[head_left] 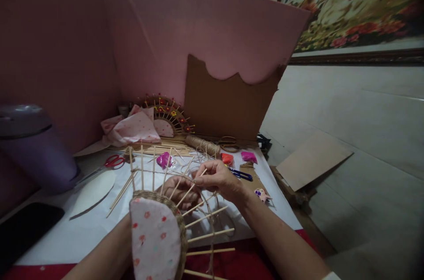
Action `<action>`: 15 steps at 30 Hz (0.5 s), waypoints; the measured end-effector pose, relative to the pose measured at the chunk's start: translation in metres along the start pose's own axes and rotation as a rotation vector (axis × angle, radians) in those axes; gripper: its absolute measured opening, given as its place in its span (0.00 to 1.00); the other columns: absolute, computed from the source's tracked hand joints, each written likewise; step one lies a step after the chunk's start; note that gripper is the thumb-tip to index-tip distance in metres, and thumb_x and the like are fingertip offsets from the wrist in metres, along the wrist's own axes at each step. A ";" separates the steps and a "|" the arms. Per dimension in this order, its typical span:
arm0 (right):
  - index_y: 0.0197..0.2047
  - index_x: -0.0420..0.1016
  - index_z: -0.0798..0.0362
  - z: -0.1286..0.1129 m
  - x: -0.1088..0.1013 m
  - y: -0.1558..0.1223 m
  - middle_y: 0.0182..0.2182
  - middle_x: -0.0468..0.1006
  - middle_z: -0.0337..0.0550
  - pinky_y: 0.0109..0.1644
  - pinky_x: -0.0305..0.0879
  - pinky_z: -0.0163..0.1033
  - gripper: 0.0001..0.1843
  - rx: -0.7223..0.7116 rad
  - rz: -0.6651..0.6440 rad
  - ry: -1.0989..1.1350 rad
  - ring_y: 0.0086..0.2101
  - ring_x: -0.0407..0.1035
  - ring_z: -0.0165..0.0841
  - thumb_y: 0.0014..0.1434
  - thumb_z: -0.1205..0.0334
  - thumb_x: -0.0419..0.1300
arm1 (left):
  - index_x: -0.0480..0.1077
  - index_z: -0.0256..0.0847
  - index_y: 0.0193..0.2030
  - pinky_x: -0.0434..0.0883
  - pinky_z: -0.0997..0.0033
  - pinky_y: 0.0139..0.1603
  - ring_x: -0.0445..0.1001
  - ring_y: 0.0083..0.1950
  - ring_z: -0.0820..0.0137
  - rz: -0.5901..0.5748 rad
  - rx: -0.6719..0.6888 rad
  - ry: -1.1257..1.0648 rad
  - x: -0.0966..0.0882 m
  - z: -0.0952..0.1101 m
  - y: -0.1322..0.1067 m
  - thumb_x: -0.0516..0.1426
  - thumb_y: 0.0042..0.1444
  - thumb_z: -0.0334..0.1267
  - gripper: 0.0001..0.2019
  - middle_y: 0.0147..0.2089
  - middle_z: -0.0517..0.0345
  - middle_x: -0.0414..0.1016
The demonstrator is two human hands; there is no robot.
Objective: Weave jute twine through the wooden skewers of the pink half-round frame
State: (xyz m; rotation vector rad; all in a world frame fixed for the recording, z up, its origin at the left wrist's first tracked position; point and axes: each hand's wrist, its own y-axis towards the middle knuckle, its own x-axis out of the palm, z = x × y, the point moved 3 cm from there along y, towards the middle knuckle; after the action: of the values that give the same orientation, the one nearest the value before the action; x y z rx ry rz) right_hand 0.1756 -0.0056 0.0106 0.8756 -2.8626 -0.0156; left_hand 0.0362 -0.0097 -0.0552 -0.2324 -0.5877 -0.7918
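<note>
A half-round fan [155, 238] stands close in front of me. It has a pink flowered cloth centre, a woven twine rim [180, 222] and several thin wooden sticks spreading outward. Twine [149, 171] runs across the sticks near their outer ends. My left hand [182, 192] is behind the sticks with its fingers curled on the fan, partly hidden by them. Above and to its right, my right hand [221, 179] pinches the twine against one stick's outer part. Loose twine hangs below the right hand.
Behind lie a twine roll [202, 145], a bundle of sticks [165, 145] and a finished beaded fan [172, 114]. Red-handled scissors [114, 161], a white oval piece [94, 191], a black phone-like slab [31, 231] and a purple bottle [39, 152] are left. A blue cutter [241, 174] lies right.
</note>
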 end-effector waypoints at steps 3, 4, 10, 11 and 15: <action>0.21 0.70 0.57 -0.001 -0.003 0.000 0.12 0.60 0.29 0.17 0.36 0.30 0.13 0.013 0.028 0.014 0.14 0.46 0.19 0.40 0.59 0.69 | 0.73 0.35 0.33 0.65 0.75 0.24 0.72 0.24 0.72 -0.006 -0.008 0.001 -0.005 0.012 0.004 0.62 0.46 0.31 0.06 0.27 0.54 0.76; 0.21 0.70 0.57 -0.001 -0.004 0.000 0.12 0.60 0.28 0.18 0.36 0.30 0.13 0.014 0.040 0.017 0.14 0.46 0.19 0.40 0.59 0.69 | 0.73 0.35 0.34 0.65 0.76 0.23 0.72 0.24 0.72 0.001 0.002 -0.008 -0.006 0.014 0.004 0.62 0.46 0.31 0.06 0.27 0.54 0.76; 0.21 0.70 0.58 -0.003 -0.008 0.000 0.12 0.63 0.30 0.18 0.36 0.31 0.14 0.012 0.052 -0.019 0.14 0.46 0.19 0.41 0.59 0.69 | 0.71 0.40 0.44 0.64 0.77 0.23 0.72 0.24 0.72 0.001 0.074 -0.067 -0.010 0.011 -0.002 0.56 0.53 0.31 0.11 0.28 0.53 0.75; 0.22 0.70 0.58 -0.002 -0.008 0.000 0.13 0.63 0.30 0.19 0.37 0.30 0.14 0.015 0.045 -0.017 0.15 0.46 0.19 0.41 0.59 0.69 | 0.71 0.41 0.45 0.65 0.76 0.24 0.72 0.26 0.72 -0.005 0.072 -0.075 -0.011 0.009 -0.002 0.56 0.52 0.32 0.12 0.30 0.53 0.76; 0.23 0.70 0.58 0.001 -0.007 0.001 0.13 0.63 0.30 0.19 0.37 0.30 0.14 0.023 0.025 -0.010 0.15 0.46 0.19 0.40 0.58 0.70 | 0.72 0.42 0.41 0.65 0.76 0.27 0.73 0.27 0.71 0.011 0.058 -0.085 -0.010 0.008 0.001 0.61 0.47 0.31 0.12 0.27 0.56 0.75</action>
State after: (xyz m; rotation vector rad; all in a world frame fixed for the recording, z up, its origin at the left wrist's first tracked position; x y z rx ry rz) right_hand 0.1803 -0.0011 0.0090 0.8463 -2.8879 0.0152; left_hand 0.0279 -0.0001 -0.0545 -0.2165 -0.6882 -0.7554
